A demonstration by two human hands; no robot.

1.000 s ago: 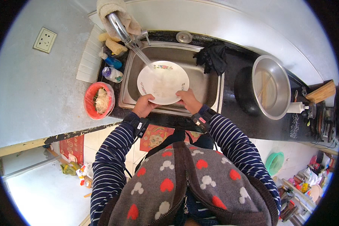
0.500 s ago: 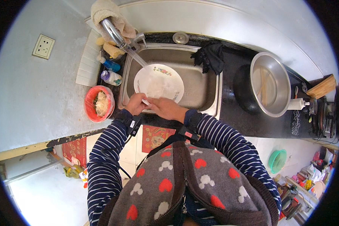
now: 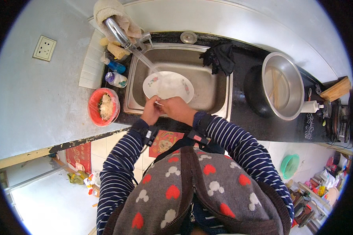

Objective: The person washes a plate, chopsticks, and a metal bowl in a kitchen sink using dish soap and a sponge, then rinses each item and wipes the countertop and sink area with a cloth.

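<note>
One white plate (image 3: 168, 84) bears pink-and-green floral sprigs (image 3: 187, 89).

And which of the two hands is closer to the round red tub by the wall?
The left hand. It's to the right of the red tub, apart from it, by the plate's near edge. The right hand is farther right.

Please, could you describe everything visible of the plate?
The plate is round and white, apparently ceramic, with floral patches near its rim. It looks tilted, held in or above the sink. Water from the tap meets its far side. The left hand grips its near edge; the right hand covers part of it.
</note>
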